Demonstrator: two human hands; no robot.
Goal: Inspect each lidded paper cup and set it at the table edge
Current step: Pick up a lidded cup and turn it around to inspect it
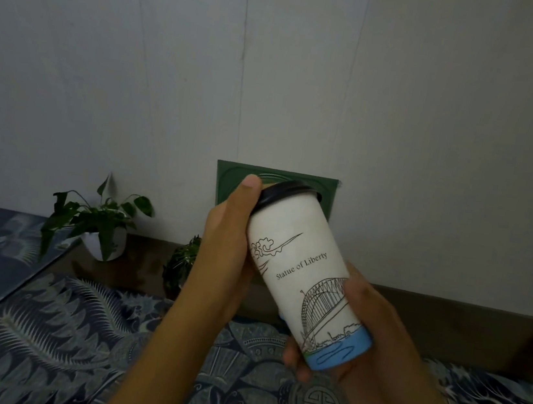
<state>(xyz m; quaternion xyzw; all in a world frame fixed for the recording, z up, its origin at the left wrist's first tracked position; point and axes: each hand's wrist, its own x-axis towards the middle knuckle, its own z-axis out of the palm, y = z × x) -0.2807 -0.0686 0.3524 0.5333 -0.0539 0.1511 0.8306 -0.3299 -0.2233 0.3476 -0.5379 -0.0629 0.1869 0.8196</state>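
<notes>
Both forearms are reaching up from the bottom of the view, holding a paper cup (pixel 303 274) in the air above the tabletop (pixel 72 329), which is wearing a blue patterned cloth. The right hand (pixel 366 333) is cupping the blue base of the cup, its fingers (pixel 293 358) wrapping closed underneath. The left hand (pixel 229 241) is pressing along the upper side, with the thumb lying against the rim of the black lid (pixel 285 192). The cup is tilting with its top leaning left and away, showing a line drawing of a bridge and the words "Statue of Liberty". Behind it, a green panel (pixel 227 183) is sitting on the wall, and a potted plant (pixel 99 224) is standing at the far left of the tabletop. A second small plant (pixel 182 263) is peeking out just beside the left wrist.
</notes>
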